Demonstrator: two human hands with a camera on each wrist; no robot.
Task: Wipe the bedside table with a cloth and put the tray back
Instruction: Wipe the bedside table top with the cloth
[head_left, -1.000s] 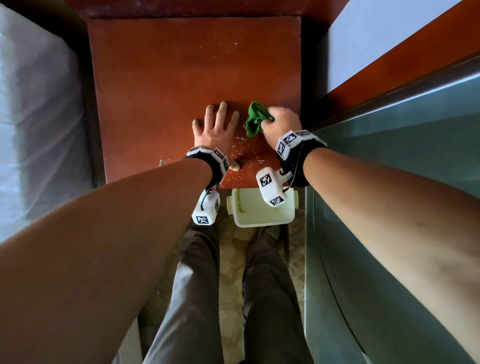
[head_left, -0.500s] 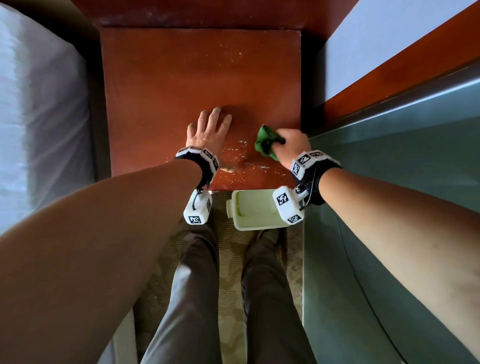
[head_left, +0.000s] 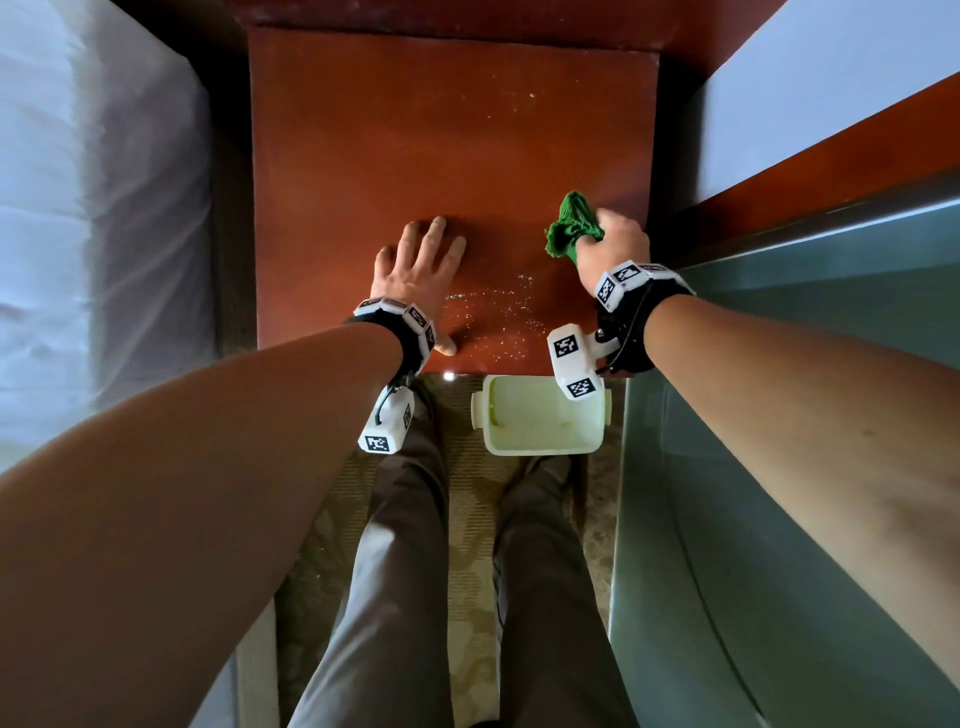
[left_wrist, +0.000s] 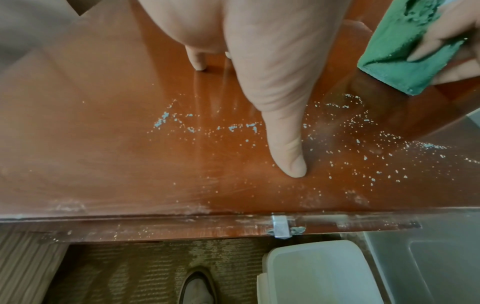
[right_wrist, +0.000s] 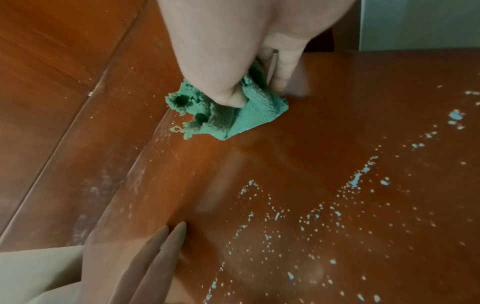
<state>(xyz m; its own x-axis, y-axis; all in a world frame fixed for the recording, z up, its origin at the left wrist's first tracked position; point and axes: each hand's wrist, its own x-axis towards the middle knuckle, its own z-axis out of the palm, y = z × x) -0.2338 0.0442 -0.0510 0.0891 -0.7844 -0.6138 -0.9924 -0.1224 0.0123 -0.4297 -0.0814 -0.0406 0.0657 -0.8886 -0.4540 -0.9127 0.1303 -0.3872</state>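
Right hand (head_left: 613, 244) clutches the cloth (head_left: 571, 223), left hand (head_left: 415, 265) flat on the table (head_left: 441, 130); a careless sweep could scatter crumbs (head_left: 493, 312) past the tub (head_left: 540, 415).

Bedside table (head_left: 452, 145): glossy reddish wood, pale specks between hands. Cloth (right_wrist: 228, 115) in right hand (head_left: 613, 244): green, nubby terry. Tray (head_left: 540, 436): smooth pale plastic.
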